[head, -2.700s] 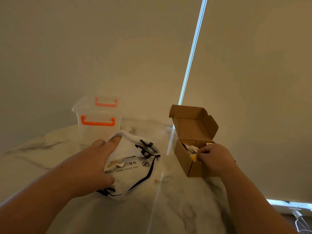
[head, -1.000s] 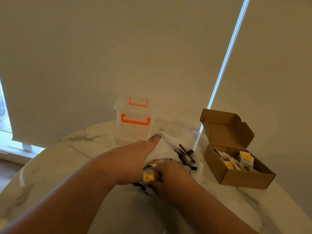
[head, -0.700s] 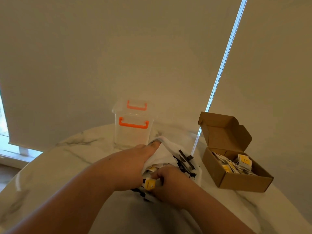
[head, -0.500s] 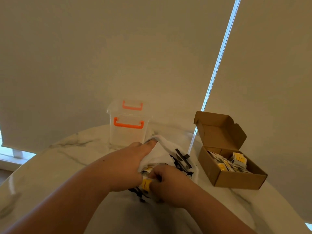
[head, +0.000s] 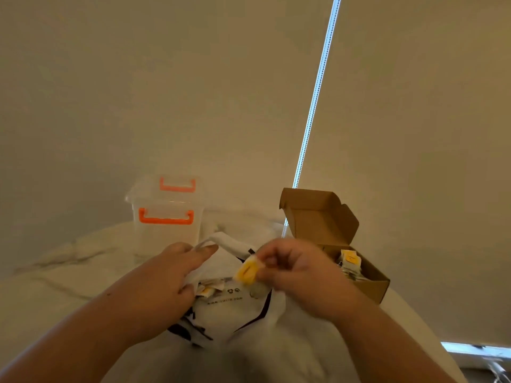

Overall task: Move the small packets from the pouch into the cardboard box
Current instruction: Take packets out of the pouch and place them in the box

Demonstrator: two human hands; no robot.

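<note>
Right hand (head: pixel 298 275): fingers pinched shut on one yellow packet (head: pixel 247 272), lifted clear above the pouch mouth; frame is motion-blurred, so the exact grip cannot be told.
Left hand (head: pixel 168 275): fingers spread flat, pressing on the left flap of the pouch (head: pixel 229 308) and pinning it to the counter (head: pixel 69 272); it encloses nothing.
Pouch: white with black print, lying flat on the counter between the two forearms, mouth toward the far edge; more packets in the pouch (head: pixel 210 288) show at the opening beside the left fingers.
Cardboard box (head: pixel 367 275): at the right edge of the counter, lid standing open toward the far side; packets in the box (head: pixel 350 262) already piled inside.
Key relation: box lies to the right of the held packet and slightly farther off, just beyond the right knuckles; the right hand is the nearer one by a clear margin.
Packet axis: long side tilted, upper end leaning right, toward the box.
Clear bin (head: pixel 166 214): orange handles, far side, left of the pouch, off the path.
Judgement: next move is a short rightward carry over the near box wall, then release.
</note>
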